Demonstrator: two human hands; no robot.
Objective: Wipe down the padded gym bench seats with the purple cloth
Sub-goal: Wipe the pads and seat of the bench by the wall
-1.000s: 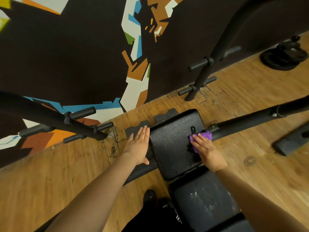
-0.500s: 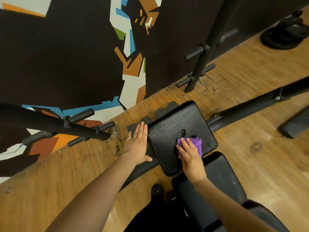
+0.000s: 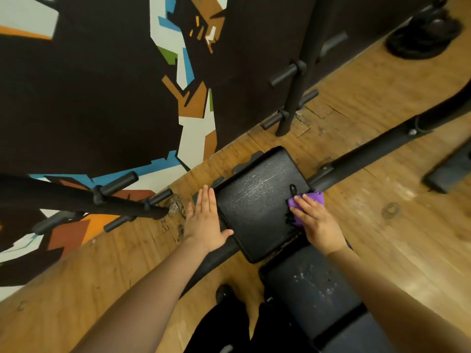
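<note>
A black padded bench seat (image 3: 257, 200) lies in the middle, with a small tear near its right edge. My right hand (image 3: 316, 222) presses the purple cloth (image 3: 314, 198) flat on the seat's right edge, fingers spread over it. Straight-fingered, my left hand (image 3: 206, 220) rests flat against the seat's left edge. A second, longer pad (image 3: 313, 289) with white scuff marks runs toward me below the seat.
The bench's black frame bar (image 3: 377, 154) runs off to the right over the wooden floor. Rack uprights with pegs stand at the left (image 3: 114, 197) and behind (image 3: 293, 98), against a painted wall. Weight plates (image 3: 423, 39) lie at the far right. My shoe (image 3: 224, 293) is beneath.
My right hand has slid the purple cloth from the middle of the seat back to its right edge. My left hand has stayed on the left edge.
</note>
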